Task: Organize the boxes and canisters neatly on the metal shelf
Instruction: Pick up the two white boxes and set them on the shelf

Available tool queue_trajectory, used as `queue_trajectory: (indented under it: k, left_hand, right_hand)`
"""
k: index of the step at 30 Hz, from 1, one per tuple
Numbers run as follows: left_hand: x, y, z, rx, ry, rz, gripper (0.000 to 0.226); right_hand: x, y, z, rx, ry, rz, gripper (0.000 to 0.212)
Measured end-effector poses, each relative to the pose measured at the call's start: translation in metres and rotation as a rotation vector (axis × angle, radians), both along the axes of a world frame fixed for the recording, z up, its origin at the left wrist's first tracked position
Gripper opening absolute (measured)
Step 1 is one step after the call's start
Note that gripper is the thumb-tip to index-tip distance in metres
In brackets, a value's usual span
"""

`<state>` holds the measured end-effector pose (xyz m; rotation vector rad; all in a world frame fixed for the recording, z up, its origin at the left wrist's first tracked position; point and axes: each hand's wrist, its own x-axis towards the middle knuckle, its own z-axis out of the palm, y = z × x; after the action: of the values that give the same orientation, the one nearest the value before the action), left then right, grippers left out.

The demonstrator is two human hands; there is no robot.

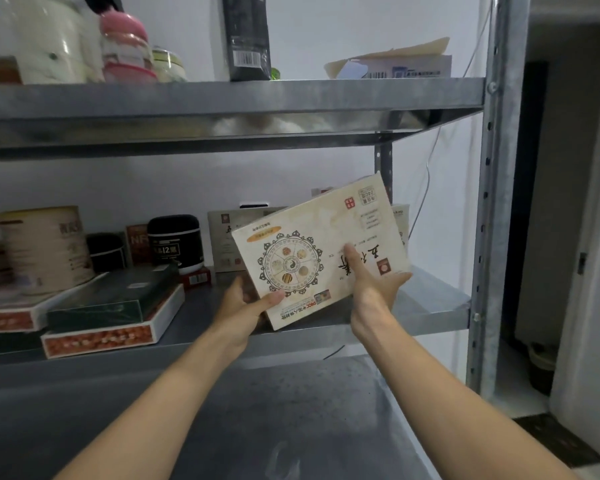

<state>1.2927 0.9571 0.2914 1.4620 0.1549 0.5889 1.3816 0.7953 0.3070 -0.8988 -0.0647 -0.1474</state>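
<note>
The flat cream cardboard box [323, 251], printed with a round wheel motif, is held in the air over the right part of the middle tier of the grey metal shelf [430, 299], tilted with its right end higher and its print upside down to the wearer. The left hand [246, 299] pinches the lower left corner, thumb on the face and fingers behind. The right hand [374, 285] grasps the lower right edge the same way, thumb laid across the print. Just behind it, matching cream boxes [226, 237] stand upright at the back of the tier. The sensible move seems to be to level the box, stand it on its long edge and slide it back flush with those, faces parallel. Both grips are best kept until the bottom edge sits fully on the steel, since a thin box let go early would likely tip forward. Turning it first so the print reads the right way up may be worthwhile. On the left, the black round canister [174, 240] stands near, and a swinging corner could knock it; on the right, keep clear of the upright steel post [499, 168]
</note>
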Motion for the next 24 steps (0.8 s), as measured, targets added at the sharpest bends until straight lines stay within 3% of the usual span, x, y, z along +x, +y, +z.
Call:
queue_trajectory:
  k: [3, 6, 14, 18, 21, 24]
  left_hand:
    - [-0.006, -0.007, -0.001, -0.051, -0.014, -0.065, 0.049]
    - [-0.014, -0.009, 0.005, -0.084, -0.025, -0.129, 0.062]
    - [-0.024, 0.003, 0.041, -0.053, -0.098, -0.117, 0.067]
    - [-0.03, 0.01, 0.059, 0.243, -0.01, -0.119, 0.075]
    - [-0.034, 0.009, 0.074, 0.466, 0.083, -0.103, 0.078]
    - [-0.033, 0.002, 0.088, 0.524, 0.087, -0.083, 0.079]
  right_hand:
    - [-0.014, 0.008, 0.006, 0.155, -0.053, 0.115, 0.1]
    - [-0.018, 0.004, 0.018, 0.203, -0.095, 0.068, 0.072]
    - [-0.018, -0.023, 0.041, 0.125, -0.175, 0.076, 0.048]
    - [-0.018, -0.032, 0.047, 0.041, -0.23, 0.08, 0.048]
    - [-0.021, -0.036, 0.053, -0.083, -0.303, 0.077, 0.035]
    - [-0.024, -0.035, 0.057, -0.225, -0.39, 0.103, 0.044]
